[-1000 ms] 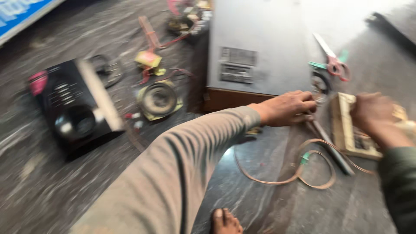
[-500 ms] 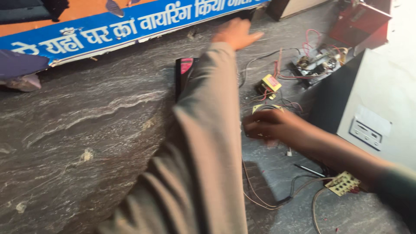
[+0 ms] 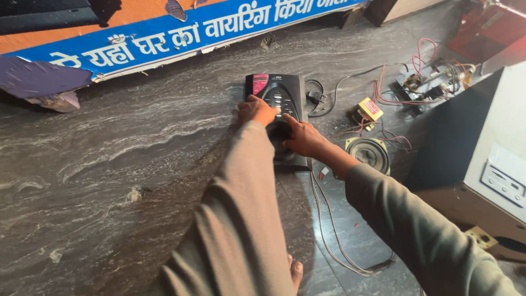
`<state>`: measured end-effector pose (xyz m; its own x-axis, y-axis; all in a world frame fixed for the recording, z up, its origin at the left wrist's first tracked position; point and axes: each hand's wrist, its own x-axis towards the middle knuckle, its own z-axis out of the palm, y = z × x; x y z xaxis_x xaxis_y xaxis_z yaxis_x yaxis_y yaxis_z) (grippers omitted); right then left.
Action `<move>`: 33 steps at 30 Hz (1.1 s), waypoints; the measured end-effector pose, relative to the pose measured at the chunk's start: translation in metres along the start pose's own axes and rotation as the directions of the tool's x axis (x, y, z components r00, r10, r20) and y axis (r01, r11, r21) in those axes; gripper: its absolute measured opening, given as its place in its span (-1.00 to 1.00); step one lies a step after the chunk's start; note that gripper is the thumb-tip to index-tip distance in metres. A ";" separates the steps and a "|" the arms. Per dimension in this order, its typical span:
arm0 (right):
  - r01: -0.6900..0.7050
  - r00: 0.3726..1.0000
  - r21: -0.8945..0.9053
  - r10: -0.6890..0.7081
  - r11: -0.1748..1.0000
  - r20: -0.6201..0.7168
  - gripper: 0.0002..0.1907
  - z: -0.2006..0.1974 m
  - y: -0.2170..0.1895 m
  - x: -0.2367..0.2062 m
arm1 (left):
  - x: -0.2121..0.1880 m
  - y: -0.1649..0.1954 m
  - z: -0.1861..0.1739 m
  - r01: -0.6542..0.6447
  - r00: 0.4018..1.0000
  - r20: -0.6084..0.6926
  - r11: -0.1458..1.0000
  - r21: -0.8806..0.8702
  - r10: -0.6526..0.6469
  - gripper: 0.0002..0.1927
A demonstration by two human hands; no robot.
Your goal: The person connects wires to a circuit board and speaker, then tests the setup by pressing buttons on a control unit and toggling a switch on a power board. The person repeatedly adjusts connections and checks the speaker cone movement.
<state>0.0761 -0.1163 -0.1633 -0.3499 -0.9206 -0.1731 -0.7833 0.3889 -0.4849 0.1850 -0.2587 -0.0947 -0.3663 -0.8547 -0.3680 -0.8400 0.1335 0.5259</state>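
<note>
A black speaker front panel (image 3: 285, 96) with buttons and a pink corner lies flat on the dark stone floor. My left hand (image 3: 255, 110) grips its left edge. My right hand (image 3: 302, 138) rests on the panel's lower middle, fingers over the round opening. Both sleeves are grey-brown. Thin wires (image 3: 334, 241) trail from the panel's near end toward me.
A loose round speaker driver (image 3: 368, 153) lies right of the panel, with a yellow transformer (image 3: 370, 108) and a wired circuit board (image 3: 433, 82) beyond. A grey speaker cabinet (image 3: 493, 164) stands at right. A blue and orange signboard (image 3: 164, 33) lies at the far edge. My bare toes (image 3: 296, 269) show below.
The view settled on the black panel. My left hand came back from reaching toward the signboard, and both hands now rest on the panel; earlier they were at the circuit board by the cabinet.
</note>
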 end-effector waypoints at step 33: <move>0.034 0.943 0.132 -0.075 0.991 0.325 -0.80 0.001 0.048 -0.306 | -0.288 -0.110 0.091 -0.966 0.254 0.525 0.186 0.180 0.812 -0.76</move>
<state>0.1457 0.1837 -0.1346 -0.1039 -0.9084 -0.4051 -0.7202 0.3496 -0.5993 0.3470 0.0182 -0.1164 -0.9855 0.1546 -0.0692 0.1255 0.9407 0.3151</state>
